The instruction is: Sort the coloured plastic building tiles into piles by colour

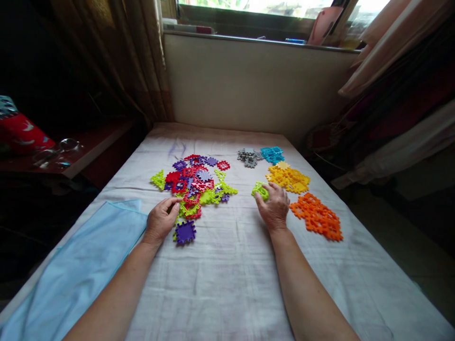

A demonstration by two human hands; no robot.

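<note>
A mixed pile of red, purple and lime green notched plastic pieces (194, 182) lies left of centre on the bed-like surface. At its near left edge is my left hand (162, 219), fingers closed together against the pile; what they hold, if anything, is hidden. A purple square piece (185, 232) lies just right of that hand. My right hand (274, 206) has its fingers on lime green pieces (260, 190), partly covered by the fingertips. Sorted beside it are yellow pieces (288, 178), orange pieces (318, 216), blue pieces (272, 155) and grey pieces (249, 157).
A light blue cloth (95, 255) lies along the left side of the white sheet (220, 284). Farther left, a dark red table (103, 147) holds glasses and a red object. A wall (249, 85) and window stand behind, with curtains and hanging clothes at the sides.
</note>
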